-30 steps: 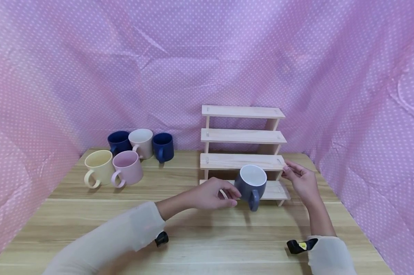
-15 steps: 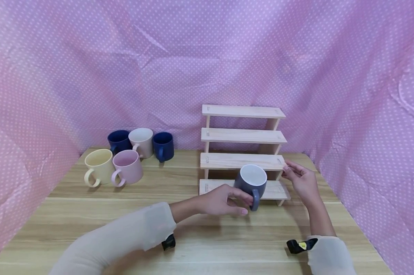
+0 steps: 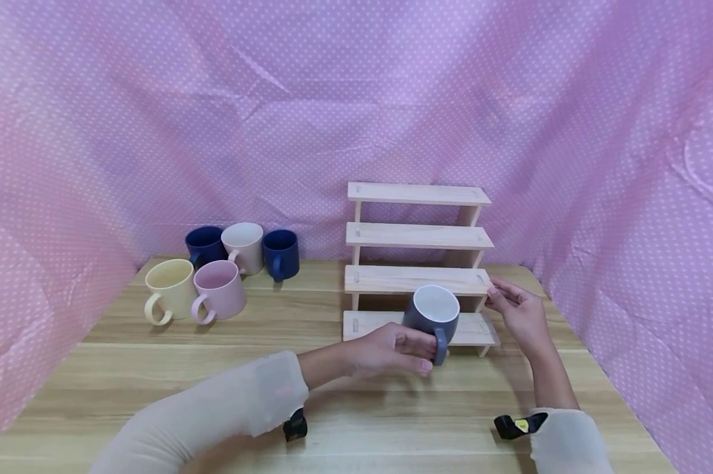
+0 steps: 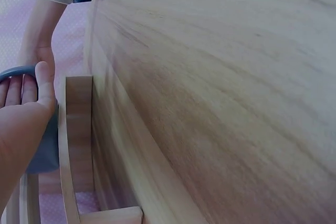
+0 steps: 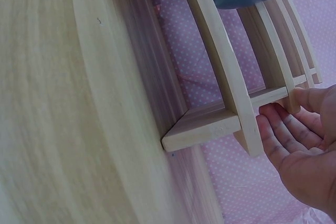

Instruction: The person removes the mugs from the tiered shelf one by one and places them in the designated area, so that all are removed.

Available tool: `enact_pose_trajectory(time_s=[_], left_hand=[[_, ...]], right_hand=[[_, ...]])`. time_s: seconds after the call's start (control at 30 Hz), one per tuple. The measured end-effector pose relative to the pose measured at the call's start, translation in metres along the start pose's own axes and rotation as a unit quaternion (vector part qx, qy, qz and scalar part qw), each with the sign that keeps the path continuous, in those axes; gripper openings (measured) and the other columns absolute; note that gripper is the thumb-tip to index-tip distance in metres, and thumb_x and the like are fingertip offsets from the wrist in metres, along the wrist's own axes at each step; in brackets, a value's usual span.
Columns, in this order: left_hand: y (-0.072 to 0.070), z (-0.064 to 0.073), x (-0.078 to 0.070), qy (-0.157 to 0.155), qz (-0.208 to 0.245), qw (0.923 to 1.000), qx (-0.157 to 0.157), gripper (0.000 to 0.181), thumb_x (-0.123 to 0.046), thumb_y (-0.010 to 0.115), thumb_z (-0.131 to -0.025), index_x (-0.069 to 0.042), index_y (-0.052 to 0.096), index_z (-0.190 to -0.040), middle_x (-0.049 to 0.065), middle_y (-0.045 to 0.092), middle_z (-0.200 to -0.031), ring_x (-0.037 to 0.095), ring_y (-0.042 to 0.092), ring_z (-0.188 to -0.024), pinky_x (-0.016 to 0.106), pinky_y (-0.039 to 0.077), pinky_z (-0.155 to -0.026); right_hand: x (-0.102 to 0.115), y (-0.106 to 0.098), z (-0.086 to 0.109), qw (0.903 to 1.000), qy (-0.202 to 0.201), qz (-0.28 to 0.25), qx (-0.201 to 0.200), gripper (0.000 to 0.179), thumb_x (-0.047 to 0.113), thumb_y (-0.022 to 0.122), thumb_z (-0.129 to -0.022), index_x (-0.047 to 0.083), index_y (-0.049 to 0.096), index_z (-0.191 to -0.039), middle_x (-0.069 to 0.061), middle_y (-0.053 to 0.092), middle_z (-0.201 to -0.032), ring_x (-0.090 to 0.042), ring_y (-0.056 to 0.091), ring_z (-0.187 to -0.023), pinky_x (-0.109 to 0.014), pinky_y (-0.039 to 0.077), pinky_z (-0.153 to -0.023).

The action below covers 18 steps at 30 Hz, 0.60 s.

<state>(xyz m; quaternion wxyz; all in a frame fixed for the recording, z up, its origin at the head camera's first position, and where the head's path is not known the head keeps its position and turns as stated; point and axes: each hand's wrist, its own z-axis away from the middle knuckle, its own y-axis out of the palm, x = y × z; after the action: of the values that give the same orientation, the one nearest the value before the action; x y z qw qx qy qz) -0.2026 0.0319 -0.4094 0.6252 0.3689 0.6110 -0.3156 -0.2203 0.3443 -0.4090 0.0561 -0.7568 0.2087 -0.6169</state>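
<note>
A grey mug (image 3: 430, 316) with a white inside stands on the lowest step of a wooden tiered display shelf (image 3: 418, 280). Its handle points toward the front. My left hand (image 3: 386, 349) reaches in from the left, fingers fairly straight against the handle side and fingertips partly hidden behind the handle. In the left wrist view, the thumb (image 4: 44, 80) stands apart from the handle. At the shelf's right end my right hand (image 3: 519, 313) pinches the edge of the second step from the bottom, thumb in front and fingers behind, as the right wrist view shows.
On the table's left side stand a yellow mug (image 3: 172, 289), a pink mug (image 3: 222, 293), a pale mug (image 3: 246, 253) and two navy mugs, one behind (image 3: 207, 245) and one to the right (image 3: 281, 257). A pink dotted cloth (image 3: 309, 118) hangs around the wooden table (image 3: 356, 434).
My left hand has moved right and slightly forward from beside the mug to its handle, which has turned slightly to the right. My right hand has stayed on the shelf.
</note>
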Motion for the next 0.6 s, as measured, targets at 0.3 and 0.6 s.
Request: enact_pose_trajectory(time_s=[0.3,0.6], left_hand=[[0.0044,0.0006,0.0032,-0.007,0.056,0.9983,-0.016,0.039,0.002,0.062,-0.099,0.011,0.055,-0.136,0.029,0.061,-0.135,0.030,0.065,-0.116,0.048,0.055,-0.100],[0.0083,-0.0013,0.0047,-0.011,0.079,0.9909,-0.108,0.026,-0.006,0.066,-0.100,0.009,0.066,-0.121,0.022,0.070,-0.122,0.030,0.069,-0.112,0.058,0.051,-0.103]], right_hand=[[-0.0022,0.0002,-0.0004,1.0000,-0.002,0.000,0.001,0.048,0.024,0.061,-0.105,-0.004,0.054,-0.143,-0.009,0.070,-0.122,-0.006,0.073,-0.091,-0.023,0.059,-0.087],[-0.0002,-0.0003,-0.0002,1.0000,-0.005,-0.003,0.002,0.048,0.023,0.061,-0.105,-0.006,0.054,-0.143,-0.007,0.070,-0.121,-0.007,0.073,-0.092,-0.022,0.059,-0.086]])
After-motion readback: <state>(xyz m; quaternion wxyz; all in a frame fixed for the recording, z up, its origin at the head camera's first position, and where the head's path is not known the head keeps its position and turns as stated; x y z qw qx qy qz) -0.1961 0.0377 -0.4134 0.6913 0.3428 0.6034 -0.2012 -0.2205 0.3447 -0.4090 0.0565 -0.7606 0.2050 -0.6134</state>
